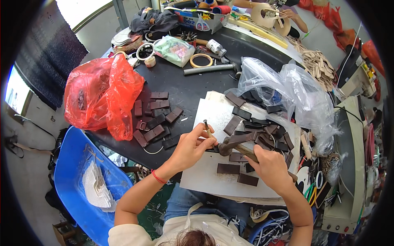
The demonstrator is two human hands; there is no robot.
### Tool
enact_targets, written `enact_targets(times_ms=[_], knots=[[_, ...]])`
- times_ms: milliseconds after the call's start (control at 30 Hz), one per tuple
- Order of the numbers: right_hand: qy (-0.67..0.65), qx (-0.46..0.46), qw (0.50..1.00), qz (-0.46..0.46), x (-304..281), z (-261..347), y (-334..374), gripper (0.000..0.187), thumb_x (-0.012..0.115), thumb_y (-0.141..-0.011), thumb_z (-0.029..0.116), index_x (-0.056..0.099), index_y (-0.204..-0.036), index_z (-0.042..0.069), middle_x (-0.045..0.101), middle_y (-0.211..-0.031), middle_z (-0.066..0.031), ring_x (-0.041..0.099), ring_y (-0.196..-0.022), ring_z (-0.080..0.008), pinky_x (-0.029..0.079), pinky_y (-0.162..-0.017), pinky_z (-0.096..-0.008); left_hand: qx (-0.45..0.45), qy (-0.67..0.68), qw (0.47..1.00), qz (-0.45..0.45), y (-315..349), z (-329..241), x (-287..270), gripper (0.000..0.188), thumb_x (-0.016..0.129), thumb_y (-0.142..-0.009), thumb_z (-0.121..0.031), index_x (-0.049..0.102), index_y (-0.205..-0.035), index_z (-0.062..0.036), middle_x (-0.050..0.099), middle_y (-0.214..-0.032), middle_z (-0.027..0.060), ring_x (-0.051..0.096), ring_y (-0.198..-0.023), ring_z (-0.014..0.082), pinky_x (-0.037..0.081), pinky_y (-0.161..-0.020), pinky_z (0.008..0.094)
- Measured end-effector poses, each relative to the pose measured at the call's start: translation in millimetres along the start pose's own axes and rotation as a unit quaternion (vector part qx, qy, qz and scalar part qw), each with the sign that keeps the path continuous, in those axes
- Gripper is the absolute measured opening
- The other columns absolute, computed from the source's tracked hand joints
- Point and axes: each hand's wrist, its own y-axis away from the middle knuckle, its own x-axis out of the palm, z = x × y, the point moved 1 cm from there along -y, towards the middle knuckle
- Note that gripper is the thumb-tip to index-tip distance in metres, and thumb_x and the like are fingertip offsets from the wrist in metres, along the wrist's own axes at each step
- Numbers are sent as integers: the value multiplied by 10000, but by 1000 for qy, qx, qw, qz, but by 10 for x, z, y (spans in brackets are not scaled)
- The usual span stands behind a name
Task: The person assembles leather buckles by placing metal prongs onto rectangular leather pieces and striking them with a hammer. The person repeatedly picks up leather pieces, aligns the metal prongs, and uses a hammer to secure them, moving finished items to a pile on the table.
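Observation:
My left hand pinches a thin metal punch and holds it upright on the white board. My right hand grips the wooden handle of a hammer, whose dark head hangs just right of the punch. Several dark brown leather pieces lie piled on the board to the right of both hands. Two flat brown pieces rest just in front of my right hand.
A second heap of brown pieces with metal rings lies on the black table to the left. A red plastic bag sits beyond it, a clear plastic bag at right. A blue tub stands below the table's left edge. Another person's hand works far back.

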Motion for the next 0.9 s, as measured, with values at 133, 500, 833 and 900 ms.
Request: enact_targets(times_ms=[133,500,833,900], knots=[[-6,16,1000,4,20,-12,21,329,728,-833,238,477,-792,29,546,-573,-161,567,-544,-377,453,-504,-437,46,-40,998,19,20,-3,10,172,548,-959,-44,485,-1100,31,653,-991,120,687,-946,187,562,-823,288],[-336,129,877,-318,-869,174,-57,208,735,-866,169,572,-795,60,535,-577,33,478,-461,-30,341,-406,-209,161,-140,976,33,33,-24,33,107,516,-938,-26,448,-1001,27,628,-911,207,642,-850,387,511,-718,411],[-310,109,919,-217,-699,202,-75,193,716,-867,86,534,-812,53,504,-582,33,443,-437,-25,332,-399,-183,109,-35,993,43,14,-22,-3,81,490,-953,-8,425,-970,38,610,-938,156,674,-892,291,528,-762,343],[-297,122,925,-202,-668,202,-78,195,735,-852,100,555,-804,41,504,-557,35,446,-439,-25,329,-405,-194,81,-24,995,51,21,-39,-23,84,492,-953,-8,425,-970,41,612,-948,154,676,-898,282,527,-758,339]])
